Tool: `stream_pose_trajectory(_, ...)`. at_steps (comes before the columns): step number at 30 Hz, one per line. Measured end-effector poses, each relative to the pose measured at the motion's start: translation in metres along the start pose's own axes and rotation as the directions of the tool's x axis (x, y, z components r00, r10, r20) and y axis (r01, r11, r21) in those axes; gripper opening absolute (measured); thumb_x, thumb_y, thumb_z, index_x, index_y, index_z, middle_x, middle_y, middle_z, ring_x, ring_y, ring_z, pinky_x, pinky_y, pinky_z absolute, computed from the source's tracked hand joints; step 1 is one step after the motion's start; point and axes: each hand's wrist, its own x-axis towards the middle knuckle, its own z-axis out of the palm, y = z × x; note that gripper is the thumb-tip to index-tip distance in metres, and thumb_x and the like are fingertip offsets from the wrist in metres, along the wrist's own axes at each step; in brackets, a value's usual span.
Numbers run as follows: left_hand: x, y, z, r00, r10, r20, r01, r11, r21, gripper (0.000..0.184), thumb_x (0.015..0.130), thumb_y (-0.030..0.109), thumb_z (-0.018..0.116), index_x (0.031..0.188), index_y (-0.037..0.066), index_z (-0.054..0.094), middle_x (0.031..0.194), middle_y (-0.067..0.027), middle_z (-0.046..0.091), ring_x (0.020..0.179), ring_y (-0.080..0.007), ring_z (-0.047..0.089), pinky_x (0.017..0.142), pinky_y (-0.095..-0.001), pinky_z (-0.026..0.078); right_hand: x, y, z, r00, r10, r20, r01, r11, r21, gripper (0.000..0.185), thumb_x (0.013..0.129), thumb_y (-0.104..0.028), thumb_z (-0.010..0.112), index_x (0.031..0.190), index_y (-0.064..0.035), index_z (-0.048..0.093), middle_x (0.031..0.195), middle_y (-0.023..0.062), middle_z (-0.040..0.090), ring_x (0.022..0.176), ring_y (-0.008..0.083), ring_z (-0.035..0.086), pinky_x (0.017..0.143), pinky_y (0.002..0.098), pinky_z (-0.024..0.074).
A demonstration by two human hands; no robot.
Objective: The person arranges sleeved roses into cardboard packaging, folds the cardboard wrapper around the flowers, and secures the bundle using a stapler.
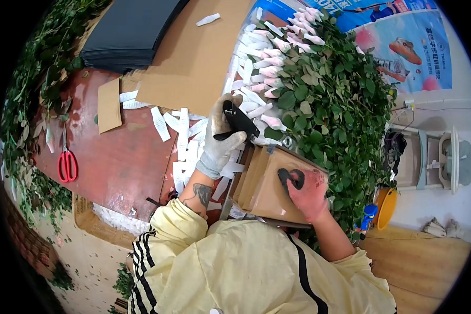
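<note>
My left hand (220, 137), in a pale knit glove, is closed around a black stapler (239, 121) above the left rim of an open box. My right hand (307, 191) wears a reddish glove with black fingertips, its thumb and fingers curled together. It rests over the brown cardboard sheets (271, 183) that stand in the box (298, 153); whether it pinches anything is hidden. White foam net sleeves (183, 133) lie scattered left of the box. Pink rose buds in such sleeves (273, 71) lie beyond it, their leafy stems (329, 99) stretching to the right.
Red-handled scissors (68, 165) lie on the reddish table (115, 175). A stack of dark sheets (131, 34) rests at the back left, beside a large cardboard sheet (188, 63). A basket (89, 220) with white pieces stands below the table edge. More foliage (36, 68) hangs at far left.
</note>
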Motion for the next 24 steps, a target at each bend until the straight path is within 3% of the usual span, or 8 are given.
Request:
stream_pose_trajectory(3, 0.004, 0.000, 0.002, 0.995, 0.035, 0.091, -0.033, 0.999, -0.021, 0.081, 0.073, 0.004, 0.070, 0.141, 0.017, 0.028, 0.135, -0.0110, 0.037, 0.127, -0.0244, 0.035, 0.105, -0.0425, 0.032, 0.002, -0.002, -0.001, 0.996, 0.069, 0.050, -0.070, 0.998, 0.011, 0.020, 0.068, -0.026, 0.067, 0.074, -0.0088, 0.061, 0.071, 0.0069, 0.062, 0.071, 0.0289, 0.058, 0.068, 0.0386, 0.0440)
stream_pose_trajectory(6, -0.001, -0.002, 0.005, 1.000, -0.008, -0.016, 0.005, 0.976, -0.216, 0.082, 0.073, 0.000, 0.067, 0.142, 0.017, 0.026, 0.134, -0.0109, 0.038, 0.127, -0.0249, 0.036, 0.105, -0.0426, 0.032, 0.001, -0.001, -0.001, 0.993, 0.080, 0.085, -0.078, 0.996, -0.030, 0.021, 0.066, -0.015, 0.071, 0.083, -0.0058, 0.063, 0.076, 0.0058, 0.064, 0.073, 0.0267, 0.057, 0.071, 0.0358, 0.0453)
stream_pose_trajectory(8, -0.001, 0.003, 0.015, 0.985, -0.078, -0.155, 0.035, 0.964, -0.263, 0.067, 0.069, -0.006, 0.063, 0.129, 0.008, 0.037, 0.114, -0.0096, 0.046, 0.111, -0.0227, 0.047, 0.101, -0.0424, 0.037, -0.001, 0.001, 0.001, 0.999, 0.015, 0.048, -0.011, 0.997, -0.075, 0.020, 0.066, -0.016, 0.070, 0.082, -0.0060, 0.062, 0.075, 0.0056, 0.063, 0.073, 0.0271, 0.056, 0.072, 0.0361, 0.0449)
stream_pose_trajectory(14, 0.006, -0.010, 0.011, 0.967, -0.037, -0.252, -0.002, 0.988, -0.152, 0.041, 0.068, -0.015, 0.050, 0.101, 0.007, 0.043, 0.091, -0.0040, 0.045, 0.087, -0.0174, 0.050, 0.097, -0.0399, 0.041, -0.002, 0.008, 0.007, 0.997, 0.015, 0.073, -0.010, 0.998, -0.067, 0.019, 0.067, -0.018, 0.070, 0.081, -0.0071, 0.062, 0.076, 0.0060, 0.062, 0.073, 0.0280, 0.056, 0.072, 0.0370, 0.0441)
stream_pose_trajectory(18, 0.000, -0.006, 0.005, 0.920, -0.150, -0.363, 0.060, 0.967, -0.249, 0.062, 0.071, -0.011, 0.051, 0.129, 0.005, 0.037, 0.117, -0.0121, 0.047, 0.109, -0.0225, 0.049, 0.097, -0.0375, 0.041, -0.003, 0.005, 0.005, 0.998, 0.021, 0.051, -0.017, 0.997, -0.073, 0.019, 0.068, -0.016, 0.070, 0.081, -0.0058, 0.062, 0.075, 0.0073, 0.062, 0.072, 0.0273, 0.057, 0.071, 0.0365, 0.0449)
stream_pose_trajectory(19, -0.004, -0.001, 0.006, 0.946, -0.055, -0.319, -0.010, 0.980, -0.200, 0.072, 0.073, -0.007, 0.051, 0.139, 0.006, 0.026, 0.128, -0.0137, 0.042, 0.118, -0.0249, 0.045, 0.101, -0.0381, 0.037, 0.000, 0.003, 0.002, 0.995, 0.058, 0.085, -0.056, 0.998, -0.027, 0.019, 0.068, -0.016, 0.069, 0.081, -0.0046, 0.062, 0.075, 0.0083, 0.062, 0.072, 0.0271, 0.058, 0.070, 0.0361, 0.0454)
stream_pose_trajectory(22, -0.030, 0.038, 0.014, 0.953, 0.212, -0.219, -0.199, 0.977, 0.079, 0.071, 0.074, -0.004, 0.058, 0.139, 0.008, 0.030, 0.128, -0.0120, 0.044, 0.120, -0.0260, 0.046, 0.105, -0.0409, 0.032, -0.002, 0.004, 0.006, 1.000, 0.017, 0.018, -0.017, 1.000, 0.025, 0.018, 0.070, -0.015, 0.069, 0.082, -0.0018, 0.064, 0.075, 0.0110, 0.063, 0.071, 0.0271, 0.060, 0.069, 0.0346, 0.0471)
stream_pose_trajectory(24, -0.055, 0.085, 0.032, 0.979, 0.080, -0.189, -0.076, 0.997, 0.027, 0.076, 0.074, 0.005, 0.065, 0.140, 0.007, 0.027, 0.130, -0.0110, 0.043, 0.123, -0.0258, 0.042, 0.109, -0.0416, 0.027, -0.003, 0.008, 0.010, 1.000, -0.003, -0.016, 0.003, 1.000, 0.002, 0.018, 0.070, -0.014, 0.069, 0.082, -0.0023, 0.064, 0.077, 0.0108, 0.064, 0.072, 0.0273, 0.060, 0.070, 0.0347, 0.0474)
